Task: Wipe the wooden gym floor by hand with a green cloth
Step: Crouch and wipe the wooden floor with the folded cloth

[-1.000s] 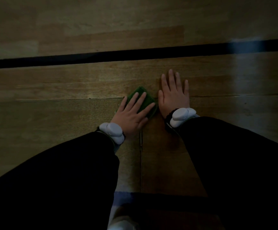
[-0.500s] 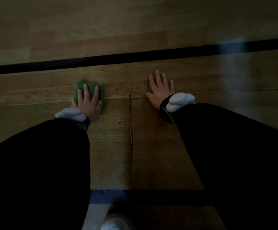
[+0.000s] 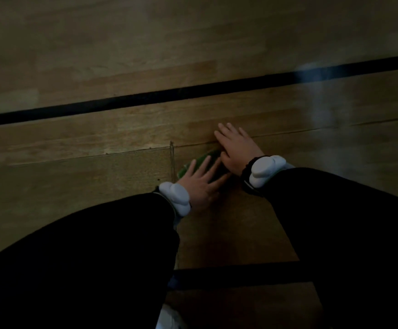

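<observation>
Wiping step: left fingers (image 3: 207, 163) lie straight and spread, pressing flat on the small green folded cloth (image 3: 199, 162); nothing curled round it.
Left hand (image 3: 199, 184): palm low, wrist trailing toward the body; judged to be doing the scrubbing.
Right fingers (image 3: 227, 129): straight, slightly apart, flat on the boards, holding nothing.
Right hand (image 3: 237, 148): planted just beside the cloth, its heel touching or nearly touching the cloth's far edge; cannot tell which in this light. Reads as a prop for body weight.
Cloth position: on the brown wooden gym floor (image 3: 74, 181), just right of a short plank seam (image 3: 172, 157), mostly hidden under the left fingers.
Technique: keep the whole palm over the cloth so it drags evenly; fingertip pressure alone would likely let it bunch or slip out.
Stroke: run along the grain and overlap passes; work toward the black painted court line (image 3: 145, 98), which lies well apart.
Risk: the hands are crowded; shifting the right hand aside would free the stroke path.
Wrists: white padded wrist bands (image 3: 176, 198) over black sleeves (image 3: 98, 257).
Visibility: dim frame, so wet or dirty patches can't be judged.
</observation>
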`<state>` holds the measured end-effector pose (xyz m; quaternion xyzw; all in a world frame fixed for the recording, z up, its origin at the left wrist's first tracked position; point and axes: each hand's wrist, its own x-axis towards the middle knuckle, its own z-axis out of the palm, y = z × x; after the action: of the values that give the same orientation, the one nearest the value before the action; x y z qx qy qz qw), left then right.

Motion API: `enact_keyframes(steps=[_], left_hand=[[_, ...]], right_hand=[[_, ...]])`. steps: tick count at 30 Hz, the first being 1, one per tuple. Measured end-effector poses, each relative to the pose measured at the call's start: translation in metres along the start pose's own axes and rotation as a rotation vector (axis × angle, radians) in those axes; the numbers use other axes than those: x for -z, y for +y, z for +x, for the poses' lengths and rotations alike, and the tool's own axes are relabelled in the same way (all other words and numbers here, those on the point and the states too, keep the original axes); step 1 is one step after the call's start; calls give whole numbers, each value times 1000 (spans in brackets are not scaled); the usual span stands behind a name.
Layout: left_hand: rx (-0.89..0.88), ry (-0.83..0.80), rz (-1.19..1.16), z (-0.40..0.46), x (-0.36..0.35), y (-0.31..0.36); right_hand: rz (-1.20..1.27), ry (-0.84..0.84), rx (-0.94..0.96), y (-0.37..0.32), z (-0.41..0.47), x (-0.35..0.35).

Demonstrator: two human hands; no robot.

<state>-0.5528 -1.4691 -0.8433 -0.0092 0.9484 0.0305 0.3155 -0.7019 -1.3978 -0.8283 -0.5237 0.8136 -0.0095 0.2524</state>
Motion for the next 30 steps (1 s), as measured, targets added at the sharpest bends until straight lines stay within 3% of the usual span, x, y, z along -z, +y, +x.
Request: enact_keyframes(steps=[4,7,10,12,15,18,21,28,30], left_hand=[[-248,-72,16,3,14,21],[-270,-52,-103,-5,30,18],[-46,214,-346,-15,47,0],[143,369,-379,-18,52,-22],[320,412,-378,-17,45,-55],[356,371,-352,-15,37,-65],[313,332,-300,-13,37,-56],[268,272,-275,-8,39,-41],[267,269,-287,-9,39,-39]], right_hand=[[-24,-31,38,8,-15,0],[-53,-43,68,14,-26,-5],[-57,-13,131,14,-38,-14],[-107,-38,216,11,-47,-25],[-283,-126,414,1,-57,-51],[-322,-149,436,0,-54,-61],[-292,-146,320,10,-49,-47],[45,-26,-347,110,-49,-15],[93,-21,-446,120,-51,-14]])
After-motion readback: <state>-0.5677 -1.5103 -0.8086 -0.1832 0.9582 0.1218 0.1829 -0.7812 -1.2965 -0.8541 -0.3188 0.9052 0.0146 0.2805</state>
